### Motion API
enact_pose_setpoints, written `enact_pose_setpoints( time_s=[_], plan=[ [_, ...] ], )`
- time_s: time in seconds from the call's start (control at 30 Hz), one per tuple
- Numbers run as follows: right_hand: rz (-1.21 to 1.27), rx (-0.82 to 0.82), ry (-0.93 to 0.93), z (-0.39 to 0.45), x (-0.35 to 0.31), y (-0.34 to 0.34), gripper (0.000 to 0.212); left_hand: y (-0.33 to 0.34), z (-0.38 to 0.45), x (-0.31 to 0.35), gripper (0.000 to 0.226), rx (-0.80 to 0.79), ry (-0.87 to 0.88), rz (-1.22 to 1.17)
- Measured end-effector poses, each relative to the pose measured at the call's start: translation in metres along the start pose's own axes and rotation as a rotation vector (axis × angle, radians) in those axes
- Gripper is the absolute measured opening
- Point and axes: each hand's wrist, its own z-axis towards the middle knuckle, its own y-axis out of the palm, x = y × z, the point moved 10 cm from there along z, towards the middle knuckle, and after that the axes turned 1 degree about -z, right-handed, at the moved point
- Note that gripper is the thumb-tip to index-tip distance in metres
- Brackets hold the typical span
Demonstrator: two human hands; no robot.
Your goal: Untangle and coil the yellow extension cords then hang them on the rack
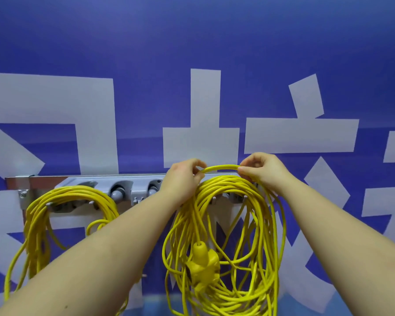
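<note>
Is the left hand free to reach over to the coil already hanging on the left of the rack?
Probably not right now. The left hand pinches a loop of the right coil, as does the right hand. Nothing blocks the way to the left coil on the rack.

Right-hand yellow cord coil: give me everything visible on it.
The right coil is thin, glossy yellow cable, seemingly plastic-jacketed, wound in many loose, uneven loops hanging in front of the grey rack against the blue wall. A yellow multi-outlet socket block dangles inside the loops. The left hand and right hand each pinch one raised top strand, arched above the bundle. Its lower loops run out of frame.
</note>
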Motion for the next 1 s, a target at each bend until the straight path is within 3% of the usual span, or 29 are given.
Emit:
enact_pose_setpoints(
  time_s=[0.3, 0.63, 0.83, 1.0],
  plan=[
    [-0.046, 0.083, -0.018, 0.004, 0.022, 0.007, 0.004, 0.009, 0.009, -0.017, 0.014, -0.064, 0.017, 0.026],
    [-0.069, -0.037, 0.090, -0.011, 0.030, 0.005, 0.040, 0.008, -0.002, -0.024, 0.034, -0.225, -0.030, 0.048],
    [-0.205, -0.107, 0.041, -0.020, 0.008, 0.013, 0.044, 0.013, -0.015, -0.016, 0.046, -0.348, 0.002, 0.137],
    [-0.533, -0.200, -0.016, -0.026, -0.012, 0.034, 0.055, -0.002, -0.017, -0.013, 0.048, -0.309, 0.004, 0.318]
  ],
)
